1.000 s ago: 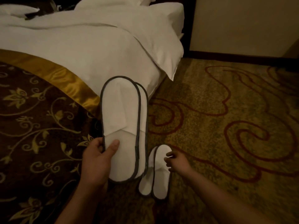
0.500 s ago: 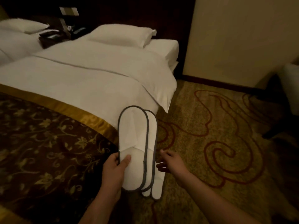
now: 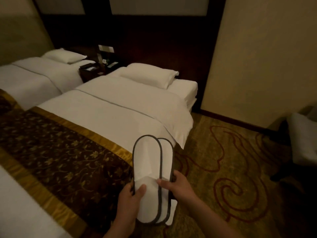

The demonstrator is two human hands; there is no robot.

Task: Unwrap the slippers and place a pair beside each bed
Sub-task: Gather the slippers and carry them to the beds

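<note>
Slippers (image 3: 151,179), a flat white pair with dark trim stacked sole to sole, sit upright between my two hands over the edge of the near bed (image 3: 109,110). My left hand (image 3: 130,200) grips the lower left rim, thumb pressed on the toe flap; my right hand (image 3: 178,184), which a moment ago hung free above the carpet (image 3: 223,160), has now come in and closed on the right rim, thumb across the front. A second white pair (image 3: 172,215) peeks out low behind the held one, on the carpet beside the near bed, so that bed looks served. My view has lifted too: the far bed (image 3: 34,78) and the nightstand (image 3: 92,71) between the beds now show. I judge the held pair is meant for the far bed, and that I must carry it round there before setting it down.
</note>
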